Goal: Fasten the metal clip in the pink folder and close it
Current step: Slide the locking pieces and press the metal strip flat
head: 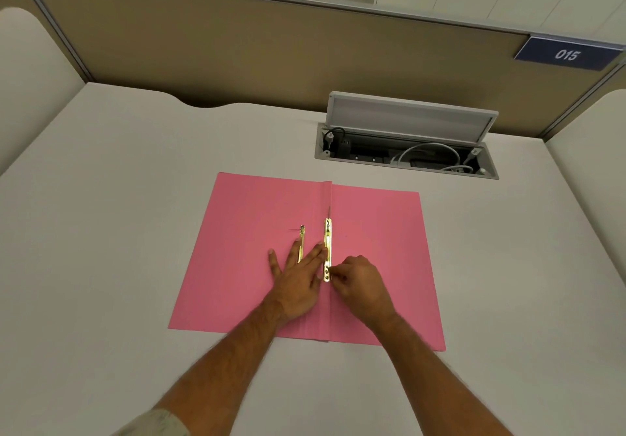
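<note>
A pink folder (376, 232) lies open and flat on the white desk. A gold metal clip bar (327, 242) runs along the spine fold, with a thin prong sticking up at its far end. A second loose gold strip (301, 235) lies on the left flap, partly under my fingers. My left hand (298, 283) rests flat with fingers spread on the left flap, fingertips touching the clip bar. My right hand (359, 283) has its fingers pinched on the near end of the clip bar.
An open cable box (406, 154) with its lid raised and white cables inside sits in the desk behind the folder, at the right. Beige partition panels (237, 63) enclose the desk, with a blue "015" label (567, 54) at the top right.
</note>
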Demonstrator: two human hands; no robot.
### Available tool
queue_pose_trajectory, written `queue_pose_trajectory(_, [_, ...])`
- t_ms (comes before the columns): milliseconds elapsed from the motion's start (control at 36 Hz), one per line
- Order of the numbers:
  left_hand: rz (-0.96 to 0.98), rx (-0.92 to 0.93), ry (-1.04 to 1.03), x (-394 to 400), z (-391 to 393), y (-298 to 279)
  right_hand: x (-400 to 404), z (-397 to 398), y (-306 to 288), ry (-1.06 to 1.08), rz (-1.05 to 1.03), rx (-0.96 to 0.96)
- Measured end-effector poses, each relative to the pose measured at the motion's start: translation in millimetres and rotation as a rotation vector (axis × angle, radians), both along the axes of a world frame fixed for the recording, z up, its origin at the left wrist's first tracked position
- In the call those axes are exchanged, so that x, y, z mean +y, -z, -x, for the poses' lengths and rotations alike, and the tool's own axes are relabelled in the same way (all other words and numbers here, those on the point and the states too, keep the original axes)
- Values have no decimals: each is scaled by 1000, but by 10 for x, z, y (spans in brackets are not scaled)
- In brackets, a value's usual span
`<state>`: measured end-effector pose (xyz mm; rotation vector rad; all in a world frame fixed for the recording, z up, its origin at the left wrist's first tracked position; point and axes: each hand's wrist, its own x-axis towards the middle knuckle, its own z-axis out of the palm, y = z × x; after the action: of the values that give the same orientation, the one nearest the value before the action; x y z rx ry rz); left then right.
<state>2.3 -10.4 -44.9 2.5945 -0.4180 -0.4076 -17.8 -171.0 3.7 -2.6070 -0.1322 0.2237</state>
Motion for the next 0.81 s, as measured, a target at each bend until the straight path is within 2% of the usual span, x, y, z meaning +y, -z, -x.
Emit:
queue_pose_trajectory(361, [-19,-20,-1,-12,-4,31,205,173,5,19,168,-34])
queue_pose_trajectory(583, [-23,-14,-6,-15,1,18,352,151,-179,64,150,21])
queue_pose_trajectory(639, [-32,-9,-3,-22,3,-1,415,155,-279,11,233,29])
queue_pose_trajectory(806, [-63,7,17,-33,12,-79,506,231,-165,22,296,-84])
